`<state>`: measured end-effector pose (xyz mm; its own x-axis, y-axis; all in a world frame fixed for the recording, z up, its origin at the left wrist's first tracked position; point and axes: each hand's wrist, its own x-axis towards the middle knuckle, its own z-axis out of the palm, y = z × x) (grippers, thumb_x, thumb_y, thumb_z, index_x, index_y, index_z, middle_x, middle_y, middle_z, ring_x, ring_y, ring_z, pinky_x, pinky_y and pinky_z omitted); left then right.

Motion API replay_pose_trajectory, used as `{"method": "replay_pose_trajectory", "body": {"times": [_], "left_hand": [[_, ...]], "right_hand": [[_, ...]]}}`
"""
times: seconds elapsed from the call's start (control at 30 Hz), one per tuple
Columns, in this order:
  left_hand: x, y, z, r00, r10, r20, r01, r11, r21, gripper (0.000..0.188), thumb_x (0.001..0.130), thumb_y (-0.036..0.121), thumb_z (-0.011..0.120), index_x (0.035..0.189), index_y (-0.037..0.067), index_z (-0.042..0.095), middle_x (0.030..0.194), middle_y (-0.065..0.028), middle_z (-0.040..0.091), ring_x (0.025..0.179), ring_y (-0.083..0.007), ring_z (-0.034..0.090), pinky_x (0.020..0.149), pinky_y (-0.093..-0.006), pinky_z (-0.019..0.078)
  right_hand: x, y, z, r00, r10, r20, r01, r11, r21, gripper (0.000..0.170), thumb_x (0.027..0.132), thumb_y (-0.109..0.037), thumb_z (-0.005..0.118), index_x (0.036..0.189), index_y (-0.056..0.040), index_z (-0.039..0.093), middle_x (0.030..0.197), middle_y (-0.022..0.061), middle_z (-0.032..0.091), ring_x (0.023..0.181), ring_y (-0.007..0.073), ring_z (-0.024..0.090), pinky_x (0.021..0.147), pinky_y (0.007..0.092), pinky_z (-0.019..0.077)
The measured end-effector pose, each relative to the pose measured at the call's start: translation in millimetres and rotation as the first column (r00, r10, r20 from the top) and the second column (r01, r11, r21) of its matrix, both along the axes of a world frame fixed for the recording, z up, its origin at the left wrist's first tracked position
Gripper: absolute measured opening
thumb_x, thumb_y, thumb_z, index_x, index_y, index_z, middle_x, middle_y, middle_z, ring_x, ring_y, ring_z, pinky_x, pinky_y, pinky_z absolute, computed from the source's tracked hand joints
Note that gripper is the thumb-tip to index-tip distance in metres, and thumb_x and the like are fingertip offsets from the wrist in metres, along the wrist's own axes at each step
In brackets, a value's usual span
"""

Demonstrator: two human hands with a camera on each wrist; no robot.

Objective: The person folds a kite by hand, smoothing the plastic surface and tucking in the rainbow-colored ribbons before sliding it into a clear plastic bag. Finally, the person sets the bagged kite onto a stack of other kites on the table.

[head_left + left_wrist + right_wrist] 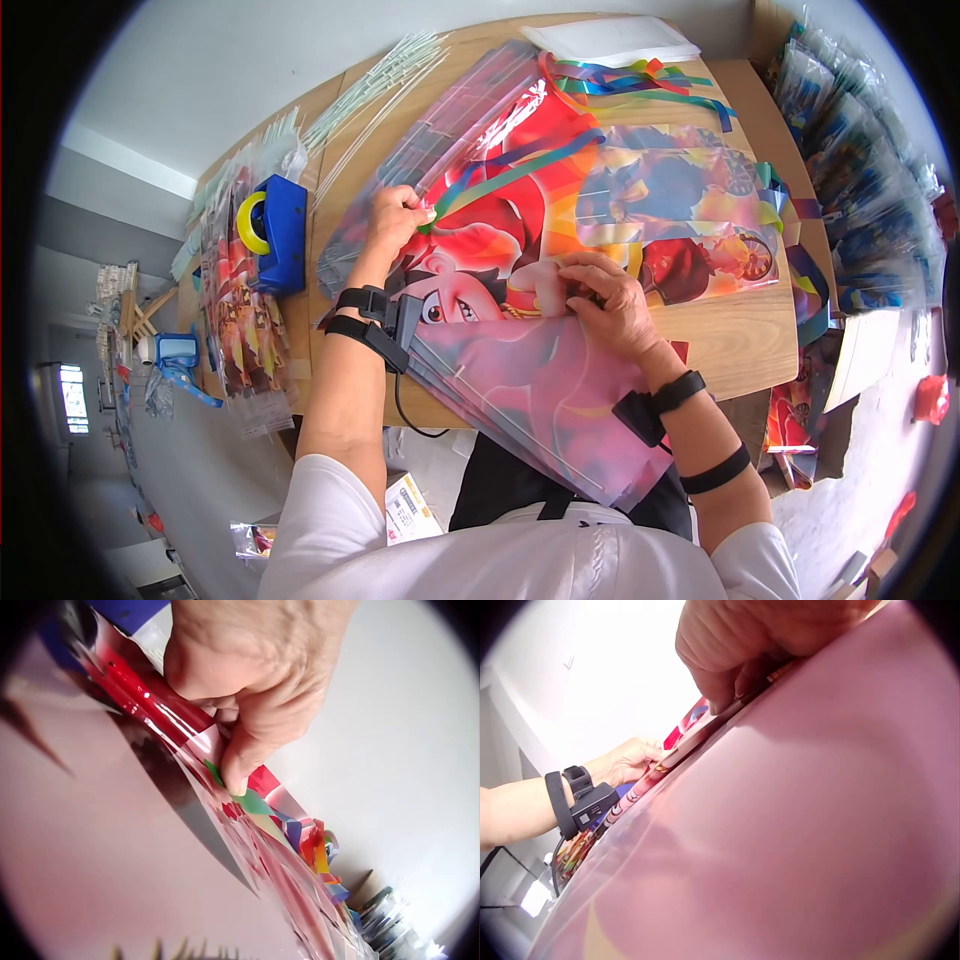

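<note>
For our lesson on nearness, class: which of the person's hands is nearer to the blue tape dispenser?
Left. The left hand is apart from the blue tape dispenser, to its right; the right hand is farther off in that direction.

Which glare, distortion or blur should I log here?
Head: fisheye bowing of the table, dark corners, white glare on the red printed sheet. Left wrist: bright streaks along the red fold. Right wrist: washed-out white behind the right hand, pink film soft.
</note>
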<state>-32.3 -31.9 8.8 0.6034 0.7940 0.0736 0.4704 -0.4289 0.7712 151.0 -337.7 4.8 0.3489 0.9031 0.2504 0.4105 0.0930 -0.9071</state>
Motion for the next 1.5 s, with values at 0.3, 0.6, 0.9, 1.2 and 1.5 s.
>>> {"method": "replay_pose_trajectory", "body": {"times": [0.3, 0.6, 0.9, 1.2, 1.5], "left_hand": [[2.1, -2.0, 5.2, 0.994, 0.064, -0.089, -0.071, 0.994, -0.079, 0.018, 0.063, 0.001, 0.079, 0.065, 0.000, 0.062, 0.060, -0.0052, 0.057, 0.057, -0.0129, 0.052, 0.055, -0.0314, 0.0417], [-0.5, -3.7, 4.8, 0.999, 0.024, -0.033, -0.025, 0.999, -0.045, 0.019, 0.065, 0.000, 0.077, 0.065, 0.000, 0.058, 0.061, -0.0039, 0.055, 0.058, -0.0115, 0.050, 0.054, -0.0297, 0.0406], [-4.0, -24.1, 17.7, 0.951, -0.098, 0.295, 0.068, 0.991, 0.112, 0.020, 0.069, -0.008, 0.072, 0.082, -0.001, 0.058, 0.069, -0.0013, 0.055, 0.065, -0.0084, 0.051, 0.060, -0.0248, 0.0416], [-26.1, -70.3, 44.4, 0.980, -0.193, 0.047, 0.153, 0.885, 0.440, 0.016, 0.074, -0.005, 0.068, 0.086, -0.003, 0.057, 0.075, -0.0091, 0.058, 0.064, -0.0214, 0.056, 0.062, -0.0316, 0.0456], [-29.9, -102.9, 45.1, 0.856, -0.438, -0.274, 0.476, 0.464, 0.747, 0.014, 0.069, -0.006, 0.058, 0.077, 0.003, 0.050, 0.081, -0.0094, 0.056, 0.076, -0.0285, 0.056, 0.065, -0.0378, 0.0475]], "right_hand": [[2.5, 1.8, -8.1, 0.995, 0.001, 0.099, -0.005, 0.999, 0.042, 0.032, 0.071, 0.001, 0.063, 0.103, 0.0000, 0.064, 0.113, 0.0134, 0.060, 0.100, 0.0318, 0.060, 0.085, 0.0366, 0.0511], [5.0, -18.3, 0.7, 0.930, -0.061, 0.364, 0.031, 0.996, 0.088, 0.032, 0.071, -0.004, 0.066, 0.103, -0.0013, 0.065, 0.121, 0.0129, 0.058, 0.109, 0.0333, 0.055, 0.093, 0.0398, 0.0466], [25.7, -19.3, -11.0, 0.796, -0.142, -0.589, 0.165, 0.986, -0.014, 0.029, 0.085, -0.006, 0.065, 0.112, 0.0013, 0.063, 0.116, 0.0094, 0.062, 0.100, 0.0140, 0.059, 0.091, 0.0268, 0.0452], [43.9, -24.9, -12.8, 0.262, 0.056, -0.963, 0.300, 0.944, 0.136, 0.043, 0.099, -0.025, 0.051, 0.123, 0.0110, 0.049, 0.123, 0.0218, 0.056, 0.117, 0.0270, 0.057, 0.104, 0.0370, 0.0447], [70.9, -35.6, 12.1, 0.135, -0.048, -0.990, 0.114, 0.993, -0.032, 0.058, 0.099, -0.045, 0.043, 0.133, 0.0018, 0.047, 0.119, 0.0135, 0.061, 0.111, 0.0249, 0.059, 0.097, 0.0410, 0.0471]]}}
